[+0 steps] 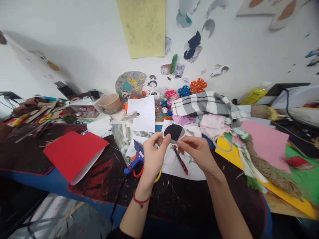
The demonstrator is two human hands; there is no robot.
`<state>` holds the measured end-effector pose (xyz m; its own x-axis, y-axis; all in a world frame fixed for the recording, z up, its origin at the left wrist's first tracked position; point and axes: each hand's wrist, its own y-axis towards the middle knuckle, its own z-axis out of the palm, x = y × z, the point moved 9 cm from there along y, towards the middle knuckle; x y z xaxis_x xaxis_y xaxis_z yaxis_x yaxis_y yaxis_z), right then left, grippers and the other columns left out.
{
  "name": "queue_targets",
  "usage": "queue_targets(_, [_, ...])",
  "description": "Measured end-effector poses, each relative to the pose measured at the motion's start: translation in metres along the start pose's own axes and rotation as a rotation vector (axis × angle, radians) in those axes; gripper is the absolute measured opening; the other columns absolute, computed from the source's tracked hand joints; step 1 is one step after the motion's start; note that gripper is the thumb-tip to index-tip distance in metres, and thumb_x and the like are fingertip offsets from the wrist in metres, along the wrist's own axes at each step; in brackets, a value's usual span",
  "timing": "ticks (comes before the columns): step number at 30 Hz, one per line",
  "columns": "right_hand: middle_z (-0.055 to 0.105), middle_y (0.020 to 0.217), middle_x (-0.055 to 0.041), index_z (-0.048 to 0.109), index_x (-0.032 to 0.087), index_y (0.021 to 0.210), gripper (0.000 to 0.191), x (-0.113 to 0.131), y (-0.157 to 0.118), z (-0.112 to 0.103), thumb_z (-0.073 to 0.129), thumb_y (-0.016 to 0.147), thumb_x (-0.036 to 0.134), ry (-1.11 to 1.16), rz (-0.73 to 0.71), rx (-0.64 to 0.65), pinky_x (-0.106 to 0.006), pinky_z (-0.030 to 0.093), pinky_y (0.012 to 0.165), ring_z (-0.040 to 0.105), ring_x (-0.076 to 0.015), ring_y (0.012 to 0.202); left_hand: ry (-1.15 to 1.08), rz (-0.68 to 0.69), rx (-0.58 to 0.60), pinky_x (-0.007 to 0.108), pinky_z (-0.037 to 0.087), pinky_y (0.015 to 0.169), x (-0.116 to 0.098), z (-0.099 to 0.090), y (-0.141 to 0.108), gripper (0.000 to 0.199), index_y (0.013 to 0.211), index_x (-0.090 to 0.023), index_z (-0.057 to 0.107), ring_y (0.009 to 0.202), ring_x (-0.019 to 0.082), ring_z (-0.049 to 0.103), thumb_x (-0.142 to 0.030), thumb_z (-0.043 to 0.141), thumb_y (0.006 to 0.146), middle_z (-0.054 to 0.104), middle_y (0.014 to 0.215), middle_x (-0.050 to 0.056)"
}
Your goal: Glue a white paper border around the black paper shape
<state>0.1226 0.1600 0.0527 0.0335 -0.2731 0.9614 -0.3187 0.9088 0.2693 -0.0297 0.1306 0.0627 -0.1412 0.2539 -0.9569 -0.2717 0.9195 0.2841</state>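
Between my two hands, raised over the table, is a paper cutout (174, 131) with a black oval, a grey part and a white border. My left hand (156, 151) pinches its left side, the thumb lying on the black area. At the lower right edge, my right hand (195, 149) grips it between thumb and fingers. Beneath lie white paper sheets (196, 174) and a black-and-red pen (181, 161). Just left of my left hand rests a blue hot glue gun (136, 162) with a small red light. Scissors with orange and yellow handles (157, 176) are partly hidden behind my left wrist.
Folded red paper (74, 152) lies to the left. Checked cloth (204, 104), crocheted flowers (198, 85) and a round bowl (110, 102) stand along the wall. On the right are a tape roll (223, 143), twine (264, 166) and pink paper (267, 139). A black cord (117, 202) hangs over the front edge.
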Motion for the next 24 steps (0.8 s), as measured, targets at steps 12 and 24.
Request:
queue_targets(12, [0.063,0.060,0.0004,0.072,0.016,0.078,0.025,0.024,0.021,-0.032,0.072,0.084,0.040,-0.073,-0.007,0.025,-0.024,0.048,0.052,0.058,-0.0117,0.055,-0.007,0.069,0.045,0.028,0.038,0.065,-0.022,0.017,0.024,0.022,0.079,-0.018,0.070,0.066,0.015,0.050,-0.038,0.067,0.088,0.063,0.072,0.001])
queue_targets(24, [0.074,0.094,-0.0071,0.073,0.020,0.103,0.018,0.085,0.059,-0.080,0.064,0.091,0.030,-0.568,-0.492,-0.209,-0.032,0.056,0.067,0.068,-0.0180,0.074,-0.109,0.079,0.018,0.025,0.034,0.059,-0.030,0.031,0.066,0.027,0.076,-0.018,0.068,0.061,0.012,0.046,-0.043,0.068,0.086,0.057,0.066,-0.002])
